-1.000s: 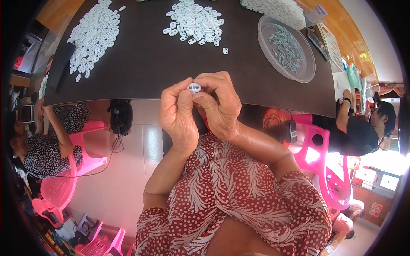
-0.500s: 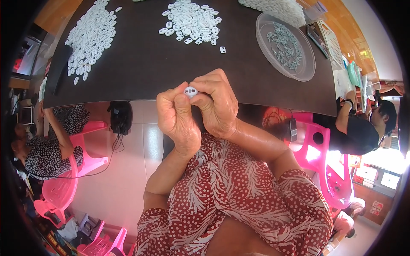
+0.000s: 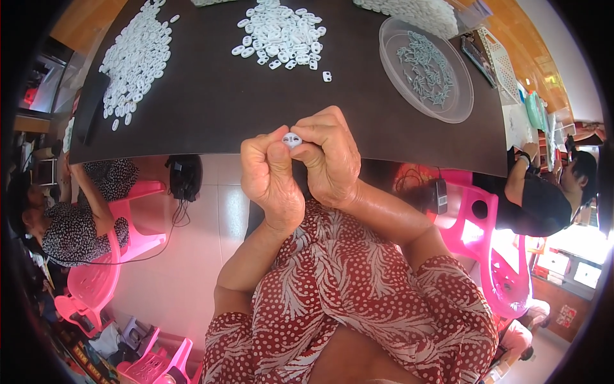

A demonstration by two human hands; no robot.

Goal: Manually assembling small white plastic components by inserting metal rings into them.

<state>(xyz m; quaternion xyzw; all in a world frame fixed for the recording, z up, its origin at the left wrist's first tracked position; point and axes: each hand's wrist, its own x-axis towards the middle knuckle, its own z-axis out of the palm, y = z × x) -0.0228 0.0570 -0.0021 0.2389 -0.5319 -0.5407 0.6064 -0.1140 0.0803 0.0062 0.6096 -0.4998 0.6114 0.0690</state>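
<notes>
Between my two hands, above the near edge of the dark table [image 3: 211, 121], a small white oval plastic piece [image 3: 292, 140] with dark slots faces up. My left hand [image 3: 275, 176] pinches its left side with thumb and forefinger. On the other side my right hand [image 3: 329, 157] grips it the same way, fingers curled. Beyond them lies a heap of white plastic pieces [image 3: 281, 35], with one loose two-holed piece [image 3: 327, 76] nearer to me. At the right stands a round clear tub [image 3: 464, 96] holding small grey-green metal parts [image 3: 425, 67], perhaps screws.
Another pile of white oval pieces [image 3: 137, 61] spreads over the table's left side. A bag of white pieces [image 3: 416, 16] lies at the far right, near a phone-like dark object [image 3: 478, 61]. People sit at both sides on pink chairs [image 3: 96, 275]. A cable trails across the floor.
Both hands, still pinching the white piece, appear slightly further right in the picture. The table and its heaps have shifted a little too, as the view moved. The grip looks the same.
</notes>
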